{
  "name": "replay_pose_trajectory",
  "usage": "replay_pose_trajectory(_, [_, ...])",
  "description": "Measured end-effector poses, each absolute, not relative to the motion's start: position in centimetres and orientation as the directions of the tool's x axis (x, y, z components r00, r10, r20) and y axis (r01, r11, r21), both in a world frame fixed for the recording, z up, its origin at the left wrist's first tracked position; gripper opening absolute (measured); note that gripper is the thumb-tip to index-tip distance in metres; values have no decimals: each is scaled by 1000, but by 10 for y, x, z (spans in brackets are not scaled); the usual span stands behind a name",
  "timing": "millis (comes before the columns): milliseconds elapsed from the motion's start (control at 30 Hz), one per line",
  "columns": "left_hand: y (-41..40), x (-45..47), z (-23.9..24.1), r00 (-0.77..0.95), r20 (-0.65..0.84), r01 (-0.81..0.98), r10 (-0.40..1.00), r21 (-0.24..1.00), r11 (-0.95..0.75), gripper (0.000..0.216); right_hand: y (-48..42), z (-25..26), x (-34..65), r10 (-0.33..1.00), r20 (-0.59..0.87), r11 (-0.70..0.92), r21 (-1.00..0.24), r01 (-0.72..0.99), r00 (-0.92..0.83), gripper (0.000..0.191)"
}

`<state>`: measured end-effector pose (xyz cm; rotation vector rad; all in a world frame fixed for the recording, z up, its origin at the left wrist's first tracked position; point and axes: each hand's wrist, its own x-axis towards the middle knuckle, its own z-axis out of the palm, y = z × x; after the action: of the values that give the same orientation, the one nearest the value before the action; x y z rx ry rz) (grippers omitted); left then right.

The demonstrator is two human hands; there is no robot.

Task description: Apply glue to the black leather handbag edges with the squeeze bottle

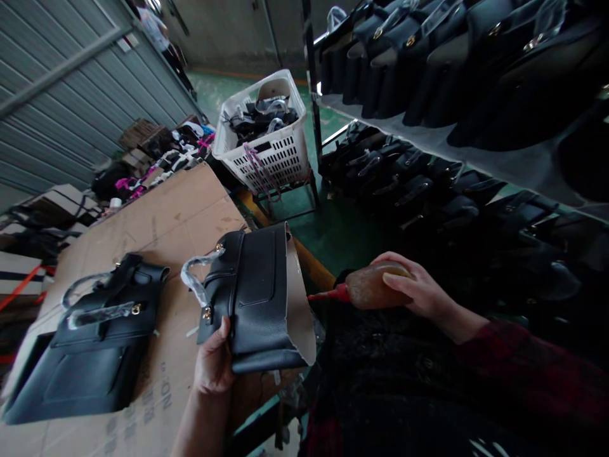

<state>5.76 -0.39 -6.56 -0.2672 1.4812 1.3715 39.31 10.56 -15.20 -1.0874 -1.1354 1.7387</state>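
A grey corrugated metal wall (pixel 57 108) runs along the left, a green painted floor (pixel 333 235) stretches far, and a grey metal shelving rack (pixel 476 158) stands right.

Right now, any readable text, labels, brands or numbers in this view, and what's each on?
"NO:" - black print on the brown cardboard sheet covering the table, seen rotated near the left hand.
More black print lower on the same cardboard: too blurred to read.
Black leather handbag held by the left hand, amber squeeze bottle with red nozzle in the right hand, white plastic basket: no legible text.
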Motion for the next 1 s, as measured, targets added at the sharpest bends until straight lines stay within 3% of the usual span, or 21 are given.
replay_pose_trajectory(300, [-8,52,-74,-391,-757,-730,524,602,325,31,102,-165,392,883,-249,-312,-945,-102,-398,36])
replay_pose_trajectory(533, [-6,54,-70,-408,-762,-730,502,603,322,43,95,-163,395,863,-264,-320,-945,-62,-430,38])
replay_pose_trajectory(767, [2,64,-62,-478,-771,-732,420,614,296,38,80,-161,396,805,-307,-411,-906,-104,-507,41])
replay_pose_trajectory(1000, [1,65,-63,-512,-737,-695,441,658,291,28,87,-158,399,896,-262,-297,-954,-46,-360,36])
